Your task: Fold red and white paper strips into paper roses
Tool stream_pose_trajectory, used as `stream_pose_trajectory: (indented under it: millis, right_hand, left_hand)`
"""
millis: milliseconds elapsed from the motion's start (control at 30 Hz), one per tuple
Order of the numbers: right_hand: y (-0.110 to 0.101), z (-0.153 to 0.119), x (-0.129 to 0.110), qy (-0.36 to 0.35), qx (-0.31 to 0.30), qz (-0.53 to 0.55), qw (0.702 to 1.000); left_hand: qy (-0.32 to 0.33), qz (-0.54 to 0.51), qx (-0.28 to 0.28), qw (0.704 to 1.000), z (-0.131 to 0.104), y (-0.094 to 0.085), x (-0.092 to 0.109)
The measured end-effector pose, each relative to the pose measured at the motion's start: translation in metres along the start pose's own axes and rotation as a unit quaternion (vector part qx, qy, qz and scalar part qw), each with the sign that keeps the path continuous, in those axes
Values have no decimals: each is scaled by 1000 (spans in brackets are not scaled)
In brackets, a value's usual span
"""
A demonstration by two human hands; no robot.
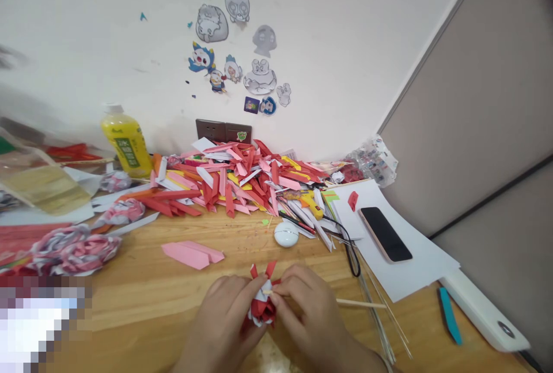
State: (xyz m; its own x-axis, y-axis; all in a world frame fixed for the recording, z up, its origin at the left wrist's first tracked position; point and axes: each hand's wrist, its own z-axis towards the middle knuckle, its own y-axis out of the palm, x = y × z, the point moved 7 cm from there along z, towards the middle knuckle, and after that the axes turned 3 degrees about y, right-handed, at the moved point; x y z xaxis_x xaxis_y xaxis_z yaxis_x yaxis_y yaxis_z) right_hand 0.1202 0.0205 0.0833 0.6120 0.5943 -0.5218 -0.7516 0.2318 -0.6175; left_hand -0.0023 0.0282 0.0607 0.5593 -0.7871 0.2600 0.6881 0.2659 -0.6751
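A red and white folded-paper piece [261, 307] sits between my two hands near the front of the wooden table. My left hand [228, 311] is closed around its left side. A thin wooden stick [362, 303] runs through my right hand [309, 307], which pinches it near its pale tip against the paper. The stick's other end sticks out to the right, and its middle is hidden by the hand. Two pink folded strips [193, 254] lie beyond my left hand. Beyond the hands sits a white rounded case [286, 235].
A large heap of folded paper strips [233, 174] lies along the wall, with a yellow glue gun [310, 203] at its right. A drink bottle [126, 141] stands at left, near paper flowers [84, 252]. Right are a phone [386, 233] on white sheets [400, 275] and a teal strip [449, 315].
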Motion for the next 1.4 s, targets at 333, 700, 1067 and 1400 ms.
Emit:
stream_pose_trajectory:
  millis: [333,700,1067,1400]
  right_hand:
    - [3,-2,-15,-98,17,-161,982]
    - [4,-1,-9,-81,-8,-107,991]
    - [9,-3,8,38,-50,-36,997]
    - [15,-8,11,30,-56,-76,995]
  left_hand:
    - [17,20,19,999,-1,-6,5]
    - [-3,7,6,1000,-1,-1,0]
    - [18,14,16,1000,0,-3,5]
    - [27,7,19,999,0,-2,7]
